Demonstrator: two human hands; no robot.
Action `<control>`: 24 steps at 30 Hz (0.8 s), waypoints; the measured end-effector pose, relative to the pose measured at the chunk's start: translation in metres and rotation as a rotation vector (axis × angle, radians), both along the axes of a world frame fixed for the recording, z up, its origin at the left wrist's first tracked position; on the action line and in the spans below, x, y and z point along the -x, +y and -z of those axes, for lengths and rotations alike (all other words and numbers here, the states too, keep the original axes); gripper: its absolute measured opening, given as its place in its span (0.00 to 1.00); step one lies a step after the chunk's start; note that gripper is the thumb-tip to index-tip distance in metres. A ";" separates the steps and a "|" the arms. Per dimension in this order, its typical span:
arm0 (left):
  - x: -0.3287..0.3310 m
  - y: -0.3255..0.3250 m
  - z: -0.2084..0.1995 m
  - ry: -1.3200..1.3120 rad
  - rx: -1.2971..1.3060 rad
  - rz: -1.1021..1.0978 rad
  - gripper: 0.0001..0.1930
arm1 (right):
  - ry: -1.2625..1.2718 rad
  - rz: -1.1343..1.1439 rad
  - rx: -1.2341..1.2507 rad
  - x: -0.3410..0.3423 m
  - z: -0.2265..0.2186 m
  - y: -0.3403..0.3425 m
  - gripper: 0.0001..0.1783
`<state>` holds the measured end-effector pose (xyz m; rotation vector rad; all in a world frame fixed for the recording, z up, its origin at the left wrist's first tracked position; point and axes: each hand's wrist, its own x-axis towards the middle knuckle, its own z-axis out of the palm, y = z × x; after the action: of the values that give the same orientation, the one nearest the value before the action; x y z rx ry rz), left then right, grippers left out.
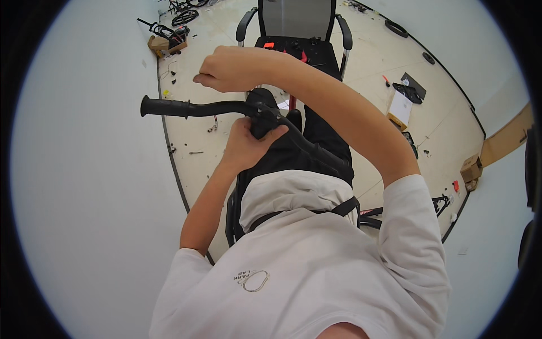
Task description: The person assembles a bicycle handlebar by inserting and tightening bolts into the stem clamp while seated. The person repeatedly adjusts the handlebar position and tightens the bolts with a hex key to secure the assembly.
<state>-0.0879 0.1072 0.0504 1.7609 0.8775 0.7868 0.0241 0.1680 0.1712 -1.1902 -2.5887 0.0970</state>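
A black bicycle handlebar (217, 107) lies across my lap, one ribbed rubber grip (164, 107) pointing out to the left. Its other end bends back toward my waist on the right. My left hand (248, 146) wraps around the stem (262, 120) at the bar's middle, thumb over its near side. Above and beyond the bar, my right arm reaches across to the left. There my right hand (228, 69) is closed with its fingers curled and the thumb side hidden; whether anything is inside I cannot make out. It appears apart from the handlebar.
A black mesh office chair (296, 22) faces me, with red-handled tools (304, 56) and small dark parts on its seat. Bike parts and a cardboard box (167, 45) are at the far left. On the right floor are a white box (400, 107), loose tools and a small carton (471, 168).
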 end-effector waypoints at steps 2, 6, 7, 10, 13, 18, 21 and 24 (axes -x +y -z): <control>0.002 0.004 -0.003 -0.043 0.022 0.042 0.15 | 0.021 0.007 -0.057 0.002 0.000 0.000 0.19; 0.002 0.006 -0.005 -0.085 0.030 0.030 0.15 | 0.064 0.029 -0.132 0.008 0.004 0.005 0.19; 0.001 0.008 -0.003 -0.092 0.037 0.020 0.15 | 0.094 0.040 -0.148 0.011 0.006 0.005 0.19; 0.001 0.014 -0.002 -0.110 0.090 0.035 0.14 | 0.180 0.020 -0.095 0.016 0.008 0.002 0.19; -0.002 0.014 -0.005 -0.207 0.119 0.071 0.12 | 0.441 -0.137 0.013 0.016 0.015 0.002 0.19; 0.003 0.019 0.003 -0.247 0.203 0.184 0.09 | 0.532 -0.196 0.021 0.021 0.025 -0.009 0.23; 0.000 0.020 0.012 -0.219 0.245 0.129 0.10 | 0.595 -0.270 0.095 0.026 0.033 -0.019 0.23; -0.008 0.019 0.023 -0.074 0.084 -0.010 0.14 | 0.594 -0.268 0.166 0.028 0.036 -0.022 0.24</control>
<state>-0.0800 0.1264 0.0275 1.6446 0.8582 0.8050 -0.0034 0.1456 0.1350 -0.7051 -2.2100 0.6301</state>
